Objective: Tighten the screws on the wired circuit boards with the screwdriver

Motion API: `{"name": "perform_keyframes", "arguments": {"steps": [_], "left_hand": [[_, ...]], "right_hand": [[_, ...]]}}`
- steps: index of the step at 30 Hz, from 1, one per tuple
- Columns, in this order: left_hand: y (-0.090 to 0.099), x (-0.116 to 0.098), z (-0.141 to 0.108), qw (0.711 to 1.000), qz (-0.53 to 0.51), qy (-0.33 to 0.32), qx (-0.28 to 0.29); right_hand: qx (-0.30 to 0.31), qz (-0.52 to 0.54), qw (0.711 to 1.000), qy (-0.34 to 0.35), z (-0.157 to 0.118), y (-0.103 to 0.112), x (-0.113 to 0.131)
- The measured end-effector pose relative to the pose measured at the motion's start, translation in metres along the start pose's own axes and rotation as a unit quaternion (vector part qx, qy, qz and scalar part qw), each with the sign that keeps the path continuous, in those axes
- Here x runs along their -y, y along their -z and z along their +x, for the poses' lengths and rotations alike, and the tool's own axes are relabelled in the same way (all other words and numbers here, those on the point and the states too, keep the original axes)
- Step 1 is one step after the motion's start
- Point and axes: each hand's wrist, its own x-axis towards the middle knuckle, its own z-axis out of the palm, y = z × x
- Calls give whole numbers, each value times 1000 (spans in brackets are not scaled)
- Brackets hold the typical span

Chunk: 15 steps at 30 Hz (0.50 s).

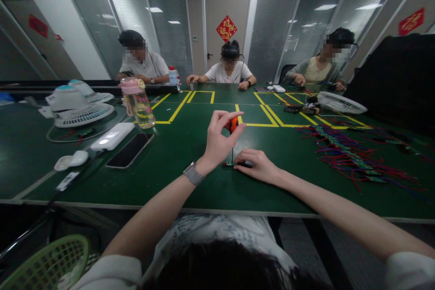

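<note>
A screwdriver [234,124] with an orange and black handle stands upright in front of me, its thin shaft pointing down. My left hand [219,138] has thumb and index finger around the handle, partly covering it. The shaft's lower end meets a small green circuit board [227,163] lying on the table; the exact contact point is too small to make out. My right hand [258,166] rests on the table beside the shaft. Its fingers are closed on the board's right side, where a dark part [245,163] shows under them.
On the left are a phone [131,150], a white power bank [113,136], a pink-lidded bottle [138,104] and white fans [79,108]. To the right lie several wired circuit boards [346,152] and another fan [341,102]. Three people sit across the green table [190,186].
</note>
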Motion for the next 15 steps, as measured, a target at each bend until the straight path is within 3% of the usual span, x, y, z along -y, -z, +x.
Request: {"name": "perform_keyframes", "arguments": {"steps": [7,12,15], "left_hand": [[-1,4,0,996,-71,43,23],[0,3,1,1000,1,5,-9],[0,3,1,1000,9,-2,6]], "right_hand": [[-12,-17,999,29,1,-1,-3],[-19,-31,998,46,-1,-2,-5],[-21,-29,998,54,-1,-3,-6]]}}
